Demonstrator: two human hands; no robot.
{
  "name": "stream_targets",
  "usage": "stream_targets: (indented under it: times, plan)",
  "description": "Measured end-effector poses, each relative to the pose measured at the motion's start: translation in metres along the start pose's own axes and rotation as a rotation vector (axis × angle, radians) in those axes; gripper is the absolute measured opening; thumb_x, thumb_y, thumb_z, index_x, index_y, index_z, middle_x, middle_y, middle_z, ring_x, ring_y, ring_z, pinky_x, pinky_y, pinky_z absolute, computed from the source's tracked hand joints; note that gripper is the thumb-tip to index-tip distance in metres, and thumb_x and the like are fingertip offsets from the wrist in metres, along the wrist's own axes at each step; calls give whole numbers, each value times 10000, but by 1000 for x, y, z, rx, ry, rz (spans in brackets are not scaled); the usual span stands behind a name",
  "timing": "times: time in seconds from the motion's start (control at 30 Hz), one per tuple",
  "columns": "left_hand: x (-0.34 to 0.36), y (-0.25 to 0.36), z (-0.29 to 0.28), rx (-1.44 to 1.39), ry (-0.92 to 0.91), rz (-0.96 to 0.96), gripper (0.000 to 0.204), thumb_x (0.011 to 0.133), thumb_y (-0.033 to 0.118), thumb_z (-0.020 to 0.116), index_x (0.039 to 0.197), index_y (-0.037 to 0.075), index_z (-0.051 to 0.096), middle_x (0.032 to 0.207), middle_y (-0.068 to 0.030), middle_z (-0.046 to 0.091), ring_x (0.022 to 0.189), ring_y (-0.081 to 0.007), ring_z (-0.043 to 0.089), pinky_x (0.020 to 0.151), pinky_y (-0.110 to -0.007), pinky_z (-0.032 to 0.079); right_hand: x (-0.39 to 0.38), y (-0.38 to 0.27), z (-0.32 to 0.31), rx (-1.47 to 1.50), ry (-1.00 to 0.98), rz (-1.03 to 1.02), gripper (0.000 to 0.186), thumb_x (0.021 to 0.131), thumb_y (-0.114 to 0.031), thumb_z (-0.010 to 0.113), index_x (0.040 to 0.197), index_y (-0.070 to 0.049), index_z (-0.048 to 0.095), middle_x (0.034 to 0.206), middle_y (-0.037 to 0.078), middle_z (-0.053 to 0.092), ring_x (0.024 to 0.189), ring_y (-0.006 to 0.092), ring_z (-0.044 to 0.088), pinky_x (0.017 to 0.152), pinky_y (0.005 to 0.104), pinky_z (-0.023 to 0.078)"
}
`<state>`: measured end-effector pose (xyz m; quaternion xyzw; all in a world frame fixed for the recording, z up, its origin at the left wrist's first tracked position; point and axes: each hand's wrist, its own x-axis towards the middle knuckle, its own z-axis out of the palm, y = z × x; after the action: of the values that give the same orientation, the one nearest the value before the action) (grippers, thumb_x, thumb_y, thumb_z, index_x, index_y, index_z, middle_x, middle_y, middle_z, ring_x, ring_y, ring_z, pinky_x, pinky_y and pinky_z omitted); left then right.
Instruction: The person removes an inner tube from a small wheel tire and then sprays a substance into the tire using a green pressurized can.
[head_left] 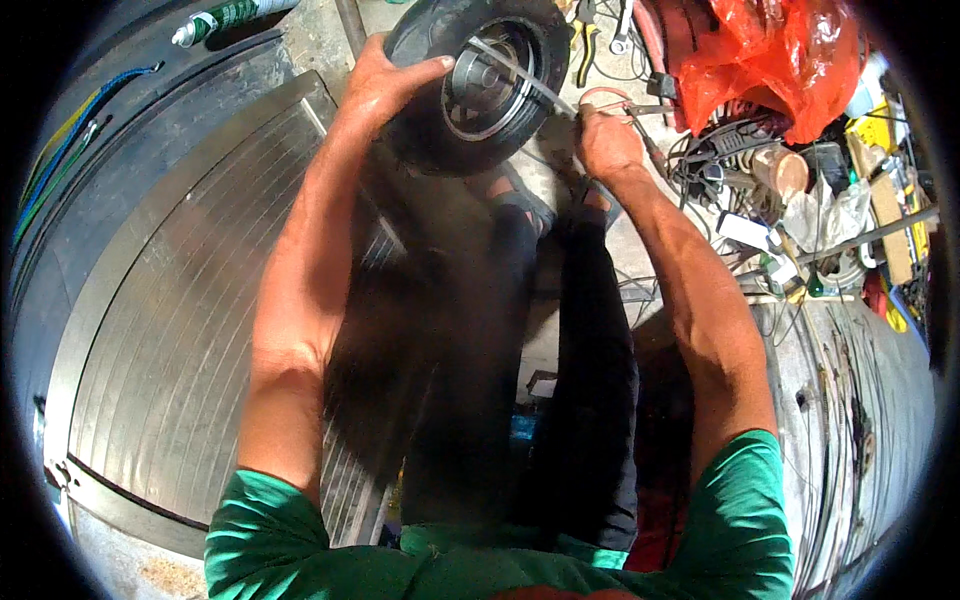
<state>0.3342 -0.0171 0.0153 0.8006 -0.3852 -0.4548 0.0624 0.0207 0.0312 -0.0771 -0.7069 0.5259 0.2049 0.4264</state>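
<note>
A small wheel with a black tyre (420,130) and dark hub is held up at the top centre. My left hand (390,82) grips its left side, thumb stretched toward the rim and fingers partly hidden behind the tyre. My right hand (605,140), right of the wheel, is closed on a flat metal bar (530,80) that crosses the hub diagonally, its far end at the rim's upper left. Beyond the wheel lie yellow-handled pliers (583,45) and a spanner (621,30).
A slatted metal panel (170,330) spans the left side, with coloured hoses (70,140) beyond it and a green-and-white tube (225,22) above. At right lie a red plastic bag (760,60) and tangled cables (715,145) among clutter. My legs and sandalled feet show below the wheel.
</note>
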Motion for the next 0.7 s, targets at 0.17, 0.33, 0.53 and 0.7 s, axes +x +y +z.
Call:
stream_targets:
  times: [0.17,0.33,0.53,0.7]
  plan:
    - [13,19,10,107,44,-65,1063,673,525,895,1407,-108,460,1293,-286,632,1176,-344,651,1026,-409,508,-51,-64,-12,577,-549,20,376,912,-315,659,1181,-55,695,1152,266,697,1091,423,669,956,486,523]
    - [-8,43,8,133,45,-93,1091,665,555,886,1377,-142,440,1300,-339,612,1209,-403,636,1038,-430,500,-132,-15,111,720,-636,158,336,898,-312,672,1051,-19,731,963,209,743,955,369,715,877,447,534]
    - [-15,44,20,150,97,-6,1103,673,592,882,1329,-186,456,1283,-343,622,1200,-405,641,1047,-418,489,-120,12,118,596,-575,113,325,945,-310,637,925,4,721,854,141,734,771,260,691,702,394,532]
    - [-14,39,9,22,-129,88,1113,725,615,847,1375,-192,441,1292,-306,631,1156,-341,662,1005,-392,515,-85,46,169,144,-535,-235,458,983,-396,600,939,49,693,875,183,738,790,294,726,714,390,562]
